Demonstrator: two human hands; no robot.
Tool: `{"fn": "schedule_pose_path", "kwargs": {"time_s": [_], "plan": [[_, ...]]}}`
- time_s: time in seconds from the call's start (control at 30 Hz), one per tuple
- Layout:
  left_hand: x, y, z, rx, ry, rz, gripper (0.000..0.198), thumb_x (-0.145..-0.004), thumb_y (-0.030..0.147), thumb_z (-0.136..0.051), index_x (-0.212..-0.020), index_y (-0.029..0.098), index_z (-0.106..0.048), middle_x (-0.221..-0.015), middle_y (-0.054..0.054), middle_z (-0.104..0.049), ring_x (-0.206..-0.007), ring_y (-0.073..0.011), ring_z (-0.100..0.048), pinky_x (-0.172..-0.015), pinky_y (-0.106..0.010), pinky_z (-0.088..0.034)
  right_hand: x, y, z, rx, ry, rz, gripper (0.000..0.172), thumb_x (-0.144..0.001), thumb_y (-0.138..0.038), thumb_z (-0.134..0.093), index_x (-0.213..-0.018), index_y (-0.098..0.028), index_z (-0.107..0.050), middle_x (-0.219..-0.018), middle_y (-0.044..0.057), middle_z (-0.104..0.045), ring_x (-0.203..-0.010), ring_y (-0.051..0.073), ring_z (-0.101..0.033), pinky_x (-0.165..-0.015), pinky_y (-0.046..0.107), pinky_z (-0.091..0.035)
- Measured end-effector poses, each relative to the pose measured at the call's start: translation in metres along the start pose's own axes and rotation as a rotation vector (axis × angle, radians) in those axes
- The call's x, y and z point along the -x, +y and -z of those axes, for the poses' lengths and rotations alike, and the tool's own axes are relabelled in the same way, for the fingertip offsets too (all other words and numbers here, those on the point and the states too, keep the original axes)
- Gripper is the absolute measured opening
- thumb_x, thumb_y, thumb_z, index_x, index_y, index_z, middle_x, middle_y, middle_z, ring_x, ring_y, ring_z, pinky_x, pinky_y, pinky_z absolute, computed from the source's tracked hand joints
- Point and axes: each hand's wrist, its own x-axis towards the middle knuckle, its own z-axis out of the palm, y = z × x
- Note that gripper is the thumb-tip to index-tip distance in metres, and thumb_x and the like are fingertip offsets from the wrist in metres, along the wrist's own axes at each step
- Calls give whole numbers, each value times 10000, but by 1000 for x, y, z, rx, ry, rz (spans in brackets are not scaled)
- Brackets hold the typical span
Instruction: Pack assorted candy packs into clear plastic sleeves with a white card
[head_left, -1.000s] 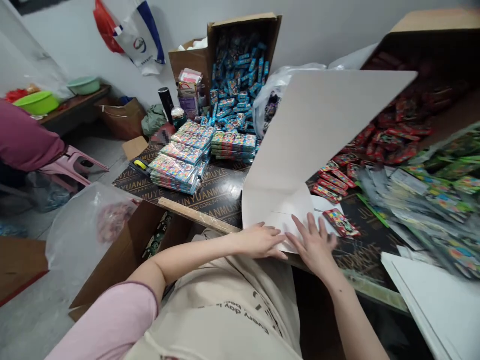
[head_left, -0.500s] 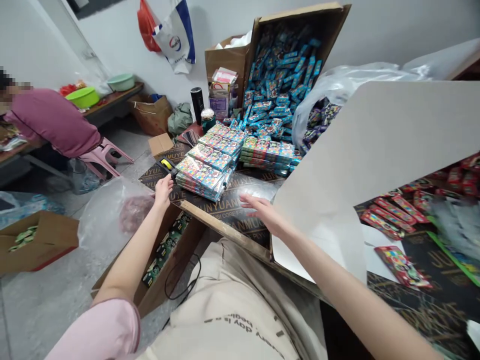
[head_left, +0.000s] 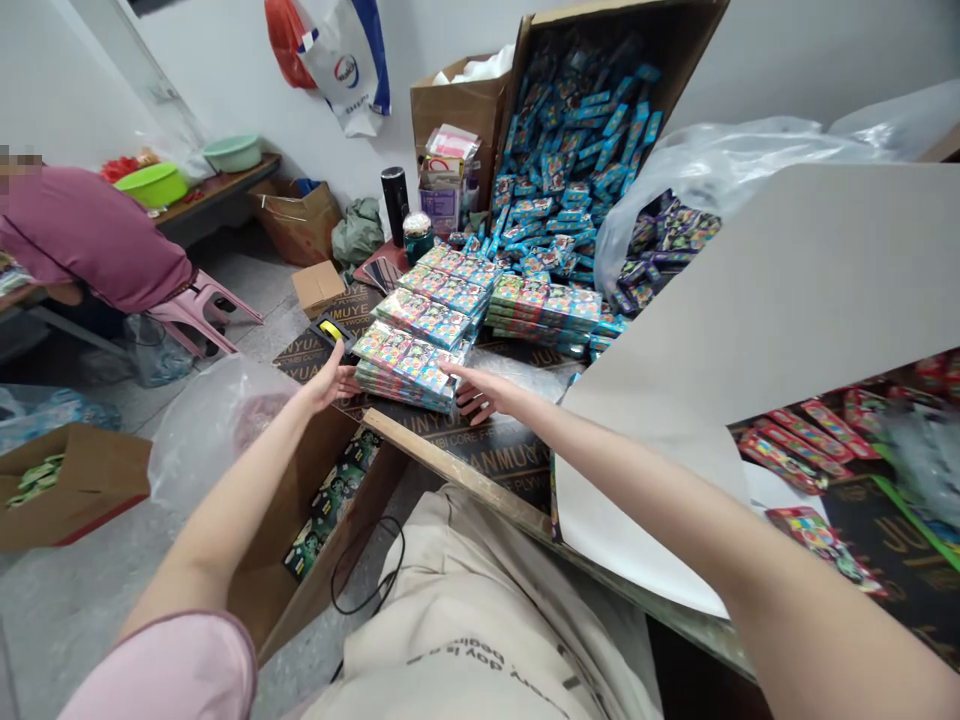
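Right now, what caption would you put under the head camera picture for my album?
Left hand and right hand flank a stack of colourful packets on the dark table.

"anmuye" on the black tabletop (head_left: 517, 442)

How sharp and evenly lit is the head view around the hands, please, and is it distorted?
Head view: soft, even light, no hard shadows; left hand and right hand at the stack of packets look fairly sharp; wide-angle bending stretches the edges, so the white card sheet looms large.
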Motion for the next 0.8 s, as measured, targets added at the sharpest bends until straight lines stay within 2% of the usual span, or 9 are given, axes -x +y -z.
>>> {"fn": "schedule_pose_path", "kwargs": {"time_s": [0.07,0.13,0.23,0.3,0.37,0.43,0.57,0.73,0.8], "plan": [[-6,17,5,-80,-85,129,689,-623,807,-575,-789,146,-676,-733,-160,-698,-728,-289,-646,-699,-357,-468,-3,-2,4,9,-22,-14,697,-606,-758,-677,-900,-132,-586,-800,92,-633,-742,242,-648,-605,404,-579],[-15,33,6,-145,-76,218,574,-591,692,-703,-782,151,-691,-754,-177,-708,-727,-311,-650,-693,-386,-475,-5,-3,6,23,-26,-14,691,-579,-739,-712,-892,-134,-592,-796,88,-640,-744,234,-644,-610,388,-576],[-24,47,2,-197,-58,286,444,-524,490,-825,-803,167,-701,-789,-177,-719,-745,-317,-658,-698,-398,-484,-6,-2,4,49,-23,17,625,-578,-681,-755,-858,-142,-608,-770,63,-634,-714,187,-615,-608,317,-545],[-24,48,-1,-210,-116,291,436,-488,406,-852,-830,178,-707,-831,-172,-728,-767,-309,-660,-695,-386,-489,-3,2,1,53,-3,49,549,-591,-612,-785,-854,-158,-624,-775,44,-632,-707,157,-589,-595,267,-506],[-18,44,-5,-217,-167,254,454,-468,376,-859,-852,183,-714,-877,-163,-734,-780,-295,-659,-686,-362,-489,2,7,-3,34,4,88,465,-605,-533,-804,-856,-176,-643,-810,35,-644,-730,147,-578,-590,239,-469],[-8,34,-10,-201,-168,199,462,-464,370,-857,-863,182,-719,-905,-147,-736,-791,-281,-656,-681,-340,-484,8,15,-6,8,-12,135,410,-606,-483,-809,-833,-179,-654,-836,36,-663,-765,154,-585,-603,234,-447],[15,13,-23,-93,-151,84,410,-482,374,-837,-820,173,-722,-905,-105,-736,-816,-247,-652,-704,-314,-486,18,34,-10,-9,-1,270,422,-569,-461,-816,-824,-169,-647,-893,47,-689,-872,194,-613,-721,267,-461],[34,-4,-41,39,-118,-73,401,-465,298,-838,-826,164,-723,-918,-83,-744,-819,-240,-675,-737,-316,-508,21,50,-11,-69,151,350,723,-486,-372,-847,-1105,-169,-533,-1153,87,-637,-1077,238,-583,-902,315,-465],[37,-8,-43,49,-137,-98,426,-489,300,-834,-876,163,-721,-945,-90,-746,-839,-257,-688,-755,-337,-520,21,52,-11,-134,126,371,873,-493,-351,-838,-1243,-175,-430,-1228,100,-598,-1109,232,-578,-932,323,-468]]}}
